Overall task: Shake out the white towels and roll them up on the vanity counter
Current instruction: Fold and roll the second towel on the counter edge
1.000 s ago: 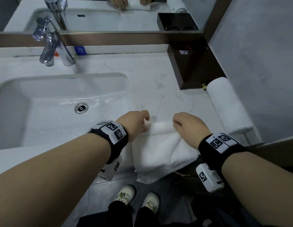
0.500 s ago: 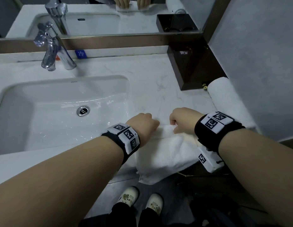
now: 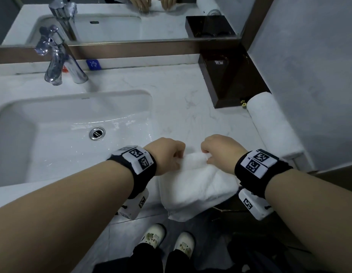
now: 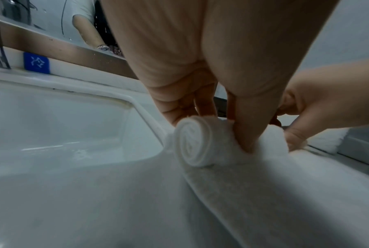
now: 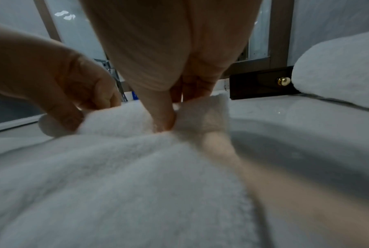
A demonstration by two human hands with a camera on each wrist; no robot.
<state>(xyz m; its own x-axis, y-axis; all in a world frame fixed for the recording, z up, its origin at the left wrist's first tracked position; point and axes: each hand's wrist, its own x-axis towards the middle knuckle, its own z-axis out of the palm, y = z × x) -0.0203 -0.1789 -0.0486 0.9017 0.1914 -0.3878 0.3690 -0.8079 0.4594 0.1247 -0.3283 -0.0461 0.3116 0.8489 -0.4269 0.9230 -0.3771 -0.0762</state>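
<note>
The white towel (image 3: 192, 186) lies on the worktop (image 3: 171, 99) right of the sink (image 3: 53, 123), its far end wound into a small roll (image 4: 193, 142) whose long axis runs left–right across the person. The left hand (image 3: 168, 155) pinches the roll's left end, the right hand (image 3: 220, 152) its right end (thumbs behind, fingers curled over). The unrolled cloth trails toward the body and over the edge — so, likely, rolling proceeds toward the person

My head view is dim and bluish, with soft glare on the wet sink (image 3: 76, 123) at left — lines bow toward the frame edges. Both wrist views are grainy, their lower halves blurred, my palms shadowed.
</note>
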